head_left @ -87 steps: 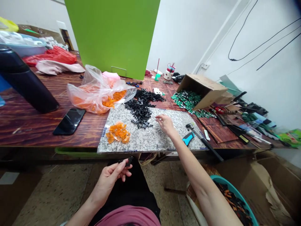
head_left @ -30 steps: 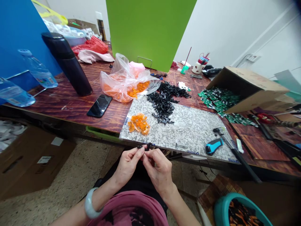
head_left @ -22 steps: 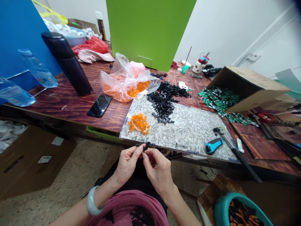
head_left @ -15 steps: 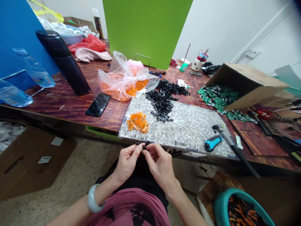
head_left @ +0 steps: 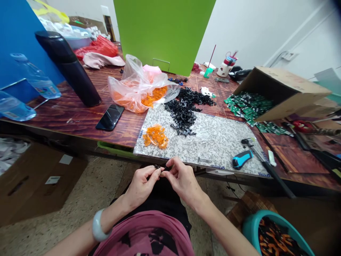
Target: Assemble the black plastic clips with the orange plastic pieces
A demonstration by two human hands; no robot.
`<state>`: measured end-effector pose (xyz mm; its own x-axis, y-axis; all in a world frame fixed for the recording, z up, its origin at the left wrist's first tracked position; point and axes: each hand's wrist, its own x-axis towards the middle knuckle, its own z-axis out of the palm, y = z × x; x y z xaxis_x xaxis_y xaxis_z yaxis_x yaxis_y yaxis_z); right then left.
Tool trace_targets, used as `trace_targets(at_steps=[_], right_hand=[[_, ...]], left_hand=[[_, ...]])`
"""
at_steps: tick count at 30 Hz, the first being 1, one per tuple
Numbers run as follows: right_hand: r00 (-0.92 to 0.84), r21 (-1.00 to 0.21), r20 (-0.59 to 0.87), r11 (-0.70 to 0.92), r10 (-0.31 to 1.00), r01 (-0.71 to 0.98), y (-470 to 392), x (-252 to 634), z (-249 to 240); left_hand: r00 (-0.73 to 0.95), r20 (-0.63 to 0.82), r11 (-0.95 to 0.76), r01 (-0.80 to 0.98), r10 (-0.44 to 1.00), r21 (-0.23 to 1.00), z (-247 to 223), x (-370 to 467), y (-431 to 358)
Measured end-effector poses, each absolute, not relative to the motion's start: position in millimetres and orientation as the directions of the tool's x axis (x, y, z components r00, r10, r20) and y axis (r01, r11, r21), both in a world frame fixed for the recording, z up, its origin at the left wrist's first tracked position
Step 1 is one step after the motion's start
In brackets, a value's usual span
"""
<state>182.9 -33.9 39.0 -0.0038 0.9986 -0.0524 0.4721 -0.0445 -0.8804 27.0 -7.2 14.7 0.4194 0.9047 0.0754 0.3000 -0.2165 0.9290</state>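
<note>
Just off the near edge of the grey speckled stone slab (head_left: 183,151), above the lap: both hands meet at a small black plastic part (head_left: 157,166). Left hand (head_left: 142,185): thumb and forefinger pinched on it. Right hand (head_left: 183,179): fingers curled in at the same spot, a dark bit showing by the forefinger; whether they grip it, and whether this is one piece or two, cannot be told. Technique, judged: light pinch, thumbs opposed, so the fingertips hide less; small finger motions rather than arm motions; both wrists level. Edges: slab rim lies just beyond the fingertips, so a slipped part would probably drop to lap or floor; working slightly farther over the slab should catch it. Room: widest gap on the slab runs between the heap of translucent orange plastic pieces (head_left: 156,137), left, and the blue-and-black handled tool (head_left: 242,159), right, with thin, pale, needle-like pieces (head_left: 205,138) toward the far side and the heap of tangled black plastic pieces (head_left: 185,117) beyond. Far right, the long tool with a black shaft (head_left: 278,179) juts past the near edge, a likely snag. Teal plastic basin (head_left: 250,229), near right, holds black and orange pieces; pass its rim high.
</note>
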Motion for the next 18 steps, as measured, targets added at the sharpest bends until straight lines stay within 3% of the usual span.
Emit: trace_targets(at_steps=[7,12,15,18], right_hand=[[-0.249,-0.723,-0.089,0.109,0.964,0.682,-31.4,193.2,53.3],[-0.403,-0.639,-0.093,0.256,0.911,0.726,-24.9,198.5,62.2],[-0.376,-0.629,0.015,0.301,0.927,0.717,-25.1,203.1,49.1],[-0.259,-0.732,0.092,0.241,0.962,0.637,-29.5,206.2,29.5]], left_hand=[[0.598,-0.007,-0.241,0.334,0.802,0.911,22.0,19.3,-8.7],[0.672,-0.114,-0.146,0.319,0.732,0.936,29.4,14.0,-6.5],[0.640,-0.183,0.012,0.262,0.746,0.965,26.4,13.8,-3.7],[0.562,-0.239,0.153,0.196,0.792,0.969,19.0,15.6,-1.4]])
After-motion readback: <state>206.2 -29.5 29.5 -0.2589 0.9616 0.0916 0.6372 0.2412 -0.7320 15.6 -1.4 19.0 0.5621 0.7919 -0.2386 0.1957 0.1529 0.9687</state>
